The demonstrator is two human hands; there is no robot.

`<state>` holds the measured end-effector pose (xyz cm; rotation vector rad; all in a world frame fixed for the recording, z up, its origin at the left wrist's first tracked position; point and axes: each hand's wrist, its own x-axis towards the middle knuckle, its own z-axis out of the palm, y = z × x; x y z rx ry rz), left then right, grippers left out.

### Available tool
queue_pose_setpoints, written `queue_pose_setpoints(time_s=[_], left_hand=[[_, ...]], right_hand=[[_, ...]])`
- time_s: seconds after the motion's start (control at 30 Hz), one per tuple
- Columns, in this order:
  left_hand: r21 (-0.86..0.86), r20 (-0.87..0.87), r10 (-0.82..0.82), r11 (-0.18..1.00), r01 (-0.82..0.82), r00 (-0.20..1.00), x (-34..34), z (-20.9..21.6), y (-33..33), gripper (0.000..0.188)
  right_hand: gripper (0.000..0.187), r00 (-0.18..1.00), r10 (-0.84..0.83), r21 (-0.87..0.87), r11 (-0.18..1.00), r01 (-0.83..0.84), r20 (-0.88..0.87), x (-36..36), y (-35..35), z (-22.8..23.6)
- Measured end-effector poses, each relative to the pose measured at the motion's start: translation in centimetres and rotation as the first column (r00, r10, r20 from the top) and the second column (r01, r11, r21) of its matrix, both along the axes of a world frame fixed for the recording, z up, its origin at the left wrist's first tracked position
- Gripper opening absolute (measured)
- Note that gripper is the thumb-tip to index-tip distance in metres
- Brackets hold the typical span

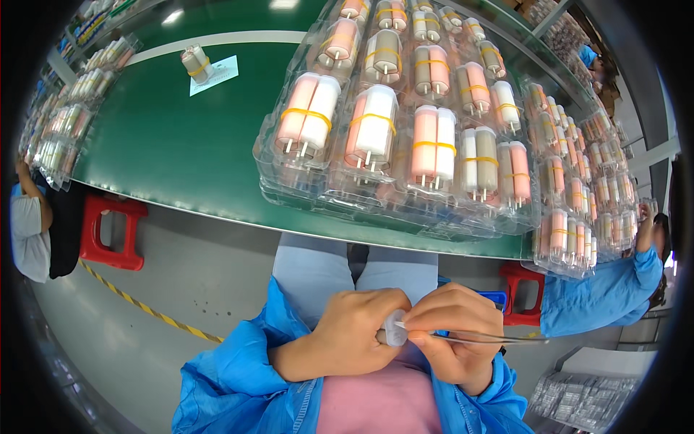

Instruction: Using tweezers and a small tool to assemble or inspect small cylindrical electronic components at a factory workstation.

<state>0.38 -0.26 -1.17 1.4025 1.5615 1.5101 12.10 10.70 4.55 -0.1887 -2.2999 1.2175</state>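
Observation:
Over my lap, my left hand (340, 336) is closed round a small tube with a translucent end (395, 334), most of its body hidden by the fingers. My right hand (457, 336) pinches thin metal tweezers (510, 338), whose long ends stick out to the right. Its fingertips meet the tube's end, where a small white tip shows between them. In front of both hands, stacked clear plastic trays (311, 192) hold many pink, white and grey tubes, paired by yellow rubber bands, such as this pink and white pair (434, 145).
On the green table (173, 137), a banded tube bundle (196, 64) rests on a pale card (225, 71). More filled trays line the left and right. Red stools (116, 231) stand below the table. Co-workers sit at both sides, one in a blue sleeve (600, 293). Clear packs (578, 398) lie lower right.

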Motion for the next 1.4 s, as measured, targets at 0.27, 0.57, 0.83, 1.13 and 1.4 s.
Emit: queue_pose_setpoints(time_s=[0.27,0.57,0.83,1.13,1.4], left_hand=[[-0.001,0.009,0.039,0.999,-0.039,0.999,-0.1,-0.3,0.2,0.019],[-0.013,0.194,-0.033,0.999,0.036,0.981,-0.4,0.4,0.1,0.020],[0.008,0.124,-0.010,1.000,0.009,0.992,-0.3,0.1,0.4,0.028],[0.066,0.216,-0.012,0.998,-0.003,0.976,0.4,-0.9,1.2,0.037],[-0.042,0.259,-0.025,0.998,0.037,0.966,0.2,-0.6,0.7,0.030]], right_hand=[[0.020,0.997,-0.077,-0.052,0.996,0.075,-0.030,0.4,0.0,0.2],[0.019,0.959,-0.214,-0.331,0.932,0.145,-0.184,1.5,-0.7,-2.1],[0.018,0.982,-0.138,-0.276,0.956,0.097,-0.132,1.3,-0.8,-2.0],[0.018,0.984,-0.094,-0.297,0.954,0.046,-0.149,0.9,-0.2,-2.7],[0.017,0.987,-0.054,-0.250,0.968,0.014,-0.152,1.3,-0.3,-2.1]])
